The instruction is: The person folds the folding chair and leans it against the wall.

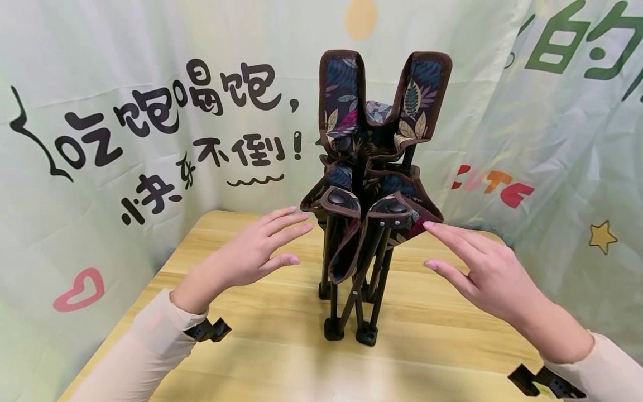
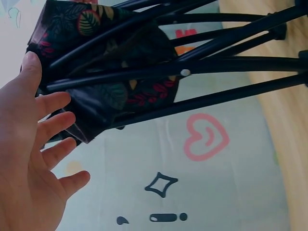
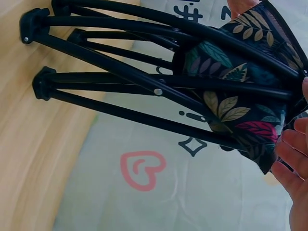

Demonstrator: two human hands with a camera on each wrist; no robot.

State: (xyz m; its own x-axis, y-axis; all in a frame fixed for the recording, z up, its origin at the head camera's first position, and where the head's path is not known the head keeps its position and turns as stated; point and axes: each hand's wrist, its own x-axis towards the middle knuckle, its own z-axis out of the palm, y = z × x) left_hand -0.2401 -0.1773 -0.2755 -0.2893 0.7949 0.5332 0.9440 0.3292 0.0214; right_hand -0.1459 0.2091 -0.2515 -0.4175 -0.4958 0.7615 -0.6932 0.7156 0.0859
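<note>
A small folding chair (image 1: 354,293) stands upright on its feet, partly folded, with thin black legs crossed close together. Its dark leaf-print fabric (image 2: 113,96) has brown edging and hangs in folds between the poles, with two backrest flaps rising at the top. My left hand (image 1: 256,245) is held out just left of the seat, fingers extended and thumb apart. On the other side, my right hand (image 1: 482,273) reaches in with straight fingers, its fingertips right at the fabric's lower right corner. Both palms face the chair, and neither hand grips it.
The chair stands on a light wooden table (image 1: 281,346). Behind and beside the table hangs a pale printed curtain (image 1: 166,33) with large lettering, a heart and a star. Black wrist cameras are strapped over both cream sleeves (image 1: 145,352).
</note>
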